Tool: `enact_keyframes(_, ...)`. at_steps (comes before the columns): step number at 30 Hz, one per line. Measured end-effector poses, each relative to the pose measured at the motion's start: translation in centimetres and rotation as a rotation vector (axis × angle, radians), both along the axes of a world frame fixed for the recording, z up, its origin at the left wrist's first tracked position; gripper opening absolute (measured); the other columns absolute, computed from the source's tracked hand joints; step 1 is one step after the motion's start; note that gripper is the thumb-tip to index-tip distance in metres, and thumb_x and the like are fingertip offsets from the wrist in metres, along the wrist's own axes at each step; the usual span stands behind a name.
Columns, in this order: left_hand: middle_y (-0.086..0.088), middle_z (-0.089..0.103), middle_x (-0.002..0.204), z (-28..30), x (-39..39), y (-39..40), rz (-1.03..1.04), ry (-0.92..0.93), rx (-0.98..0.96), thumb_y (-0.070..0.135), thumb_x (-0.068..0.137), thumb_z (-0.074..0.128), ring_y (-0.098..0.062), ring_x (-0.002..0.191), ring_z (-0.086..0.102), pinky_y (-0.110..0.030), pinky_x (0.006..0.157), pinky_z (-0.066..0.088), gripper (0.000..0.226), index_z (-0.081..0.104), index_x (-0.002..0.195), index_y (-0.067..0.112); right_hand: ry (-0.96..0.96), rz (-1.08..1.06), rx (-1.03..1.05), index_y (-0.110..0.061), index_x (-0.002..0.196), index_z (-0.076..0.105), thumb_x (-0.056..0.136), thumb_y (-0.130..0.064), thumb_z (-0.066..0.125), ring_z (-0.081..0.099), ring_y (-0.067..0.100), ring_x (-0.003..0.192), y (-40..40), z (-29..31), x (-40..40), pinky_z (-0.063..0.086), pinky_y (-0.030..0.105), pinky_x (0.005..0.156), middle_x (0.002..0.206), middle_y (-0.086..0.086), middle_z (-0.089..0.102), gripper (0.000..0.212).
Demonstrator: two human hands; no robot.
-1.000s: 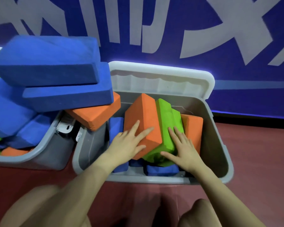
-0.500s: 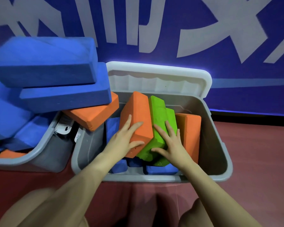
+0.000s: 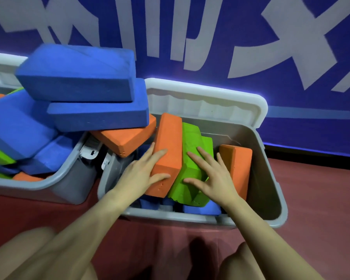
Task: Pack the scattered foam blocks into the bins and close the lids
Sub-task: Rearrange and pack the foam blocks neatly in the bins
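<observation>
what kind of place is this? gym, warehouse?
Probably an indoor play or activity hall, though unconfirmed: a blue wall banner with huge white lettering, dark red floor, and grey plastic storage bins heaped with coloured foam blocks.

Dim indoor light, colours saturated. Bluish glow along the blue wall (image 3: 291,98) base behind the white lid (image 3: 206,98). Soft shadows inside the grey bin (image 3: 271,178). Wide-angle bending at edges. Forearms and knees at bottom blurred; wall lettering soft. No harsh glare.
</observation>
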State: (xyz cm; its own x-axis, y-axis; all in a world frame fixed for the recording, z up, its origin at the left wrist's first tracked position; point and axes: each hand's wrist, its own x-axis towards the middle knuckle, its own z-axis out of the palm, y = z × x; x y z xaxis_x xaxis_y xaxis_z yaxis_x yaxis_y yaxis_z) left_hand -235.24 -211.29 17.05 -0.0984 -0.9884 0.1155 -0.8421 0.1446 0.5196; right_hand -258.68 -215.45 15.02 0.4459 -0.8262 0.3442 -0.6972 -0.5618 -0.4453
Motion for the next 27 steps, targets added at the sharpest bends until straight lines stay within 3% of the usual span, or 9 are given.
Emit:
enact_keyframes(3,-0.017,0.041,0.147,-0.7,0.8,0.6,-0.065,-0.205,-0.205,0.046,0.075,0.072,-0.038,0.103,0.063,-0.045,0.084,0.053,0.063,0.054,0.127,0.016,-0.081,0.017,0.03,-0.033,0.139,0.046,0.08,-0.072,0.049,0.044,0.025,0.132,0.4,-0.9,1.0,0.02,0.056,0.112,0.148,0.005,0.042,0.071)
enact_keyframes(5,-0.02,0.051,0.138,-1.3,1.3,0.9,-0.128,-0.335,-0.234,0.037,0.062,0.086,-0.034,0.099,0.065,-0.042,0.081,0.054,0.063,0.059,0.112,0.01,-0.116,0.02,0.024,-0.031,0.138,0.046,0.083,-0.069,0.049,0.045,0.026,0.131,1.0,-2.2,1.4,0.025,0.06,0.111,0.147,0.006,0.043,0.067)
enact_keyframes(10,-0.015,0.055,0.134,-3.0,1.6,1.3,-0.138,-0.373,-0.165,0.047,0.062,0.085,-0.031,0.091,0.068,-0.038,0.074,0.055,0.078,0.058,0.126,0.011,-0.016,-0.03,-0.013,-0.031,0.142,0.04,0.08,-0.069,0.052,0.05,0.036,0.117,1.0,-2.8,2.3,0.044,0.053,0.098,0.143,0.007,0.043,0.074)
enact_keyframes(13,-0.016,0.052,0.137,-3.2,1.5,0.7,-0.096,-0.379,-0.19,0.053,0.067,0.077,-0.035,0.1,0.065,-0.043,0.079,0.054,0.078,0.056,0.13,0.012,0.098,-0.052,0.024,-0.035,0.144,0.039,0.068,-0.076,0.052,0.042,0.038,0.129,0.2,-2.2,2.5,0.03,0.064,0.106,0.148,0.01,0.034,0.087)
enact_keyframes(16,-0.016,0.05,0.139,-3.2,1.4,0.0,-0.111,-0.479,-0.174,0.061,0.072,0.062,-0.037,0.111,0.061,-0.047,0.086,0.052,0.077,0.047,0.137,0.021,0.118,-0.011,0.113,-0.037,0.148,0.025,0.063,-0.082,0.048,0.017,0.023,0.146,-0.1,-2.1,2.2,0.008,0.062,0.113,0.159,0.011,0.016,0.099)
enact_keyframes(21,-0.016,0.057,0.132,-3.6,1.7,-0.8,-0.212,-0.459,-0.17,0.037,0.068,0.082,-0.049,0.099,0.063,-0.056,0.082,0.051,0.064,0.064,0.123,0.011,-0.075,0.052,0.07,-0.029,0.147,0.028,0.083,-0.073,0.043,0.017,0.012,0.145,0.6,-3.0,0.9,0.001,0.053,0.117,0.157,0.005,0.021,0.08)
enact_keyframes(23,-0.013,0.06,0.129,-3.4,2.1,-0.8,-0.231,-0.43,-0.235,0.037,0.079,0.064,-0.052,0.103,0.06,-0.062,0.085,0.048,0.047,0.067,0.118,0.011,-0.147,0.023,0.064,-0.027,0.147,0.03,0.085,-0.069,0.046,0.017,0.006,0.145,1.0,-2.8,0.7,-0.001,0.05,0.118,0.157,0.004,0.025,0.076)
enact_keyframes(25,-0.01,0.063,0.126,-3.1,2.2,-0.7,-0.251,-0.409,-0.296,0.039,0.085,0.047,-0.05,0.106,0.059,-0.061,0.089,0.046,0.046,0.07,0.114,0.011,-0.237,-0.002,0.08,-0.027,0.146,0.032,0.085,-0.065,0.05,0.017,0.0,0.144,1.3,-2.4,0.7,-0.002,0.046,0.119,0.156,0.003,0.028,0.074)
enact_keyframes(27,-0.009,0.063,0.125,-2.7,2.0,-0.7,-0.26,-0.376,-0.352,0.038,0.088,0.045,-0.048,0.111,0.058,-0.06,0.094,0.045,0.044,0.071,0.111,0.012,-0.319,-0.024,0.111,-0.029,0.144,0.034,0.083,-0.06,0.056,0.017,-0.003,0.143,1.5,-2.3,1.0,-0.002,0.044,0.119,0.156,0.0,0.028,0.071)
